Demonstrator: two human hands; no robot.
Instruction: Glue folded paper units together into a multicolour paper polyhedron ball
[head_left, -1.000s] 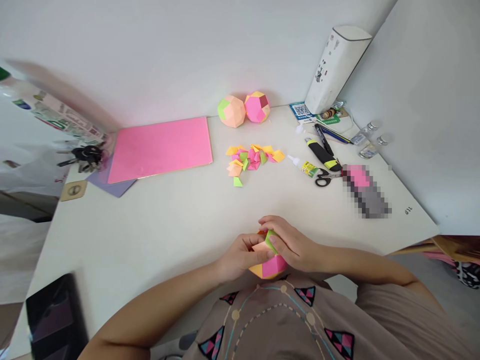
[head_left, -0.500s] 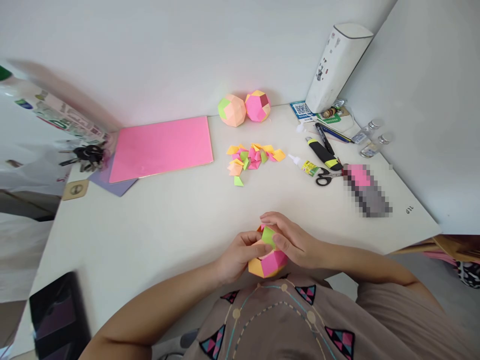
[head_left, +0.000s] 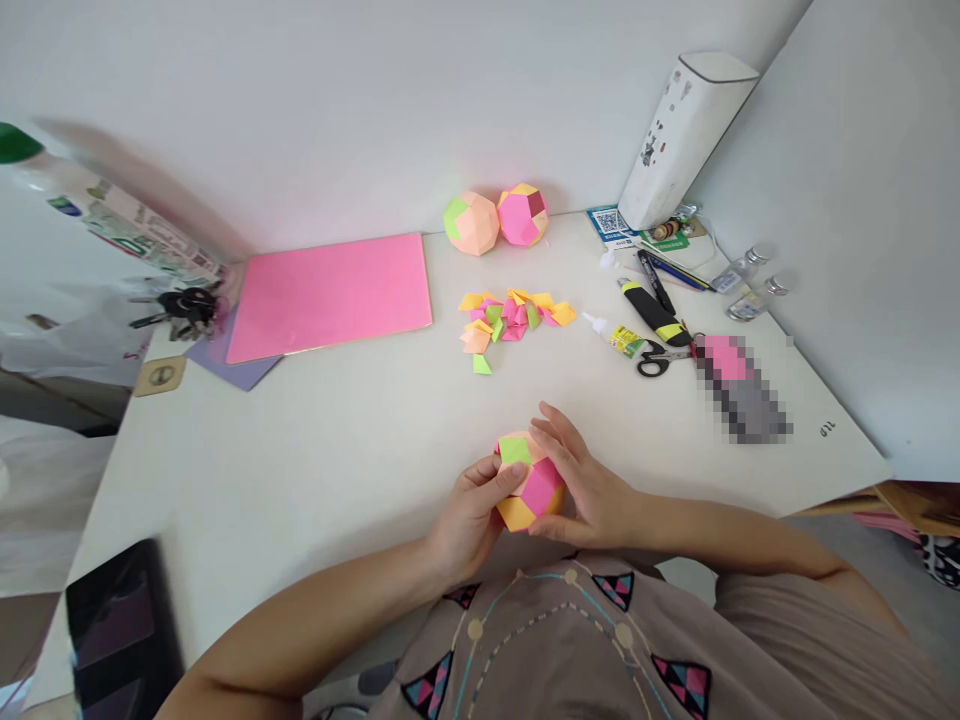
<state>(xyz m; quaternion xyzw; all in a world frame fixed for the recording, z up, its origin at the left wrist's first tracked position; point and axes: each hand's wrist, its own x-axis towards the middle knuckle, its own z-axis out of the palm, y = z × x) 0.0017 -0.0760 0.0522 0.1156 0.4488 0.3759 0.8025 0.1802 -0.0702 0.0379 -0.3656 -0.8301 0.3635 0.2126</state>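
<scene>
Close to my body I hold a folded-paper ball [head_left: 541, 485] with green, peach, pink and orange faces. My left hand [head_left: 466, 512] grips it from the left, its thumb pressed on a peach face below the green one. On the other side my right hand [head_left: 592, 492] cups the ball, with the thumb at the bottom and the fingers along the upper right. Beyond the hands lies a pile of small folded paper pieces [head_left: 514, 318] in orange, pink, green and peach. Two similar finished-looking balls, a peach-green one [head_left: 476, 228] and a pink-orange one [head_left: 523, 216], rest against the wall.
A pink paper sheet [head_left: 330, 300] lies left over a purple one [head_left: 244, 372]. To the right are a glue bottle [head_left: 622, 337], scissors [head_left: 656, 360], a cutter [head_left: 651, 312], pens and small glass bottles [head_left: 748, 298]. A black tablet-like device [head_left: 124, 630] sits front left.
The ball has turned so that its green face points up and left. My right thumb has moved from the top face to the ball's lower edge, and the right fingers have spread slightly.
</scene>
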